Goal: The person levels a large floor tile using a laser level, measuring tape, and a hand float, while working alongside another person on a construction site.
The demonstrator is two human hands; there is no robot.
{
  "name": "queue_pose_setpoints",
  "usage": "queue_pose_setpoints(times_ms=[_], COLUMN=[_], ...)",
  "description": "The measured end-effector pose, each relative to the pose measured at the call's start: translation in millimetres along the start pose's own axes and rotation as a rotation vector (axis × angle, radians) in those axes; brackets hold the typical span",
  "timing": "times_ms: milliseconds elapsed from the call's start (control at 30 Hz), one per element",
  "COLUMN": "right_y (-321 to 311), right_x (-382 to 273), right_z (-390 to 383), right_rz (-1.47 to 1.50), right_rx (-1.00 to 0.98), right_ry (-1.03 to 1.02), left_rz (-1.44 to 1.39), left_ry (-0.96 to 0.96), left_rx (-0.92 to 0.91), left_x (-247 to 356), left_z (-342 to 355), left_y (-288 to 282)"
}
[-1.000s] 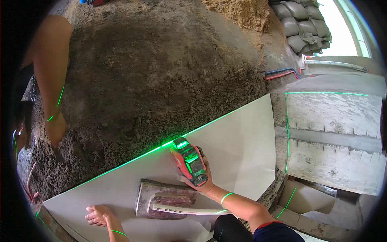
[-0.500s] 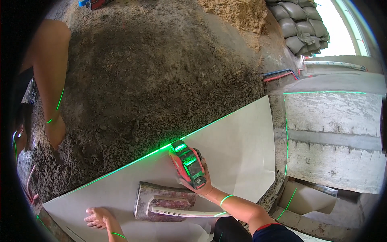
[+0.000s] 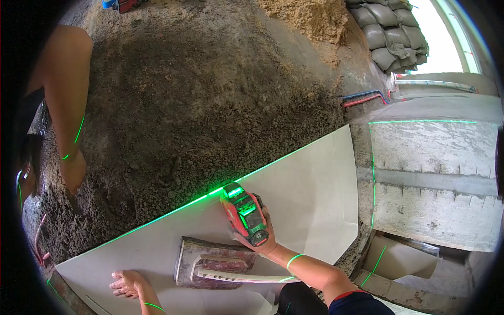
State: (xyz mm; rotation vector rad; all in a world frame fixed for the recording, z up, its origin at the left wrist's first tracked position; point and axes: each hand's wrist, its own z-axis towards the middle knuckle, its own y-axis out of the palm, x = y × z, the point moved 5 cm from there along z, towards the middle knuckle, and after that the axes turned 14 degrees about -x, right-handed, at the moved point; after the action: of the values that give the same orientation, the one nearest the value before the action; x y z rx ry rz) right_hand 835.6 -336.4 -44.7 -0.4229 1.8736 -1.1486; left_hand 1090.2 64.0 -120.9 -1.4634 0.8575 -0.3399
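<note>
My right hand [image 3: 266,239] is wrapped round a red and black laser level [image 3: 244,212], which throws bright green lines. The level sits over a large pale tile [image 3: 310,178], close to its far edge, and a green line runs along that edge. On the tile's near left part rests my left hand [image 3: 127,283], its fingers loosely stretched out and nothing in them. Between my hands lies a stained rectangular trowel [image 3: 215,251] with a long pale handle [image 3: 236,276] that reaches toward my knee.
Dark, crumbly mortar [image 3: 210,115] spreads beyond the tile. At the left a co-worker's arm [image 3: 68,89] reaches down to it. Sand [image 3: 310,23] and stacked grey bags [image 3: 380,31] stand at the back. Red and blue pipes [image 3: 365,98] and concrete steps [image 3: 433,184] are at the right.
</note>
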Motion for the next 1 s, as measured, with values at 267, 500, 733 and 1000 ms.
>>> queue_pose_setpoints(times_ms=[267,500,733,1000], right_y=[1,-1,5,2], right_x=[0,-2,4,4], right_z=[-2,-1,-5,-4], right_rz=[0.03,0.042,0.059,-0.059], right_rx=[0.034,0.035,0.004,0.065], right_ry=[0.015,0.009,0.0,-0.02], left_rz=[0.019,0.034,0.049,0.076], left_ry=[0.011,0.02,0.028,0.04], left_rx=[-0.011,-0.022,-0.03,-0.049], left_x=[-1,3,3,1], left_z=[1,-4,-5,0], left_y=[3,-6,-5,16])
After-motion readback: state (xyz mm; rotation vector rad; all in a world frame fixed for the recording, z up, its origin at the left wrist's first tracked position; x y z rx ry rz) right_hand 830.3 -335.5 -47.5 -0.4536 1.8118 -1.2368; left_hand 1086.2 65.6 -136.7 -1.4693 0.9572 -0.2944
